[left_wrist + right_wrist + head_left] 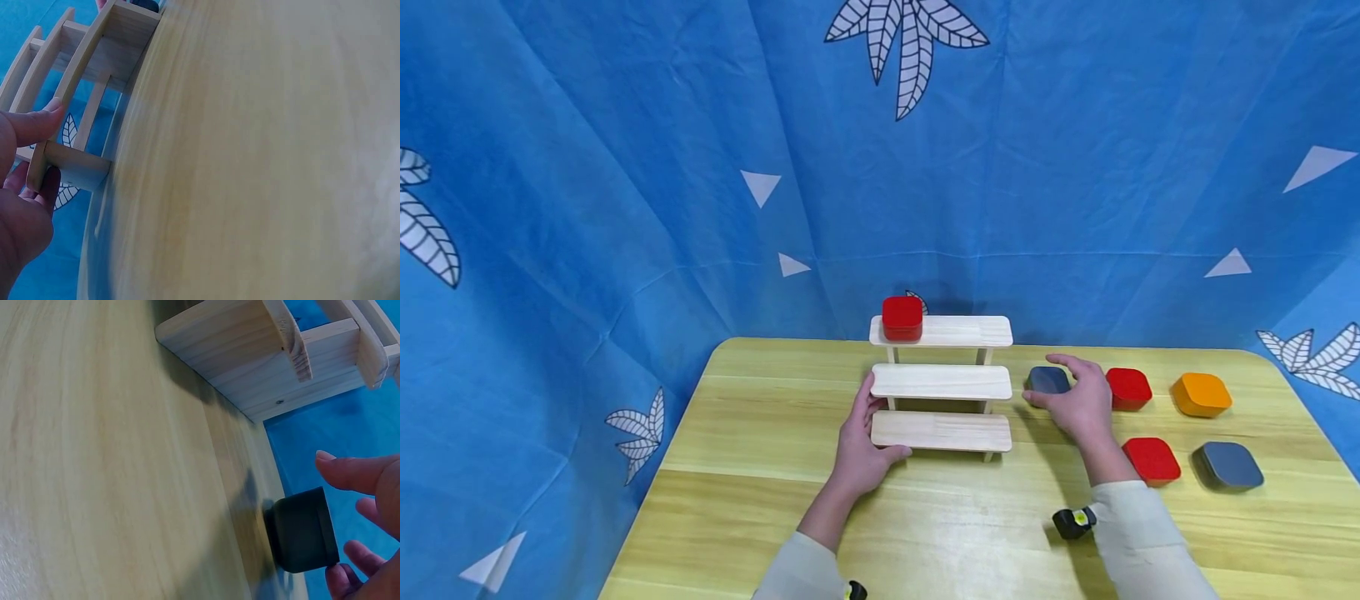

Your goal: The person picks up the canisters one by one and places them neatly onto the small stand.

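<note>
Gripping the left end of the three-tier wooden stand (942, 382), the left hand (862, 454) has its thumb on the near side of the lowest shelf and its other fingers curled round the end, so that the wood is pinched between them. The stand sits close to the far edge of the worktop (760, 433), about midway along it, its shelves rising toward that edge. On the top shelf, near its left end, rests a red box (902, 318).

Over to the right of the stand, also near the far edge, a dark grey box (1047, 380) stands on the worktop. The right hand (1086, 404) is spread around it, thumb on the near side and fingers reaching toward the far side. In the right wrist view the thumb is plainly apart from the box; one fingertip lies at a corner of its top, and whether it touches cannot be told.

Just beyond the right hand, toward the right edge, is a second red box (1129, 389), then an orange box (1201, 394) nearer the far right corner. Closer to the near edge are a third red box (1152, 461), beside the right forearm, and a blue-grey box (1230, 465) nearer the right edge. Blue patterned cloth (880, 192) hangs behind the far edge.
</note>
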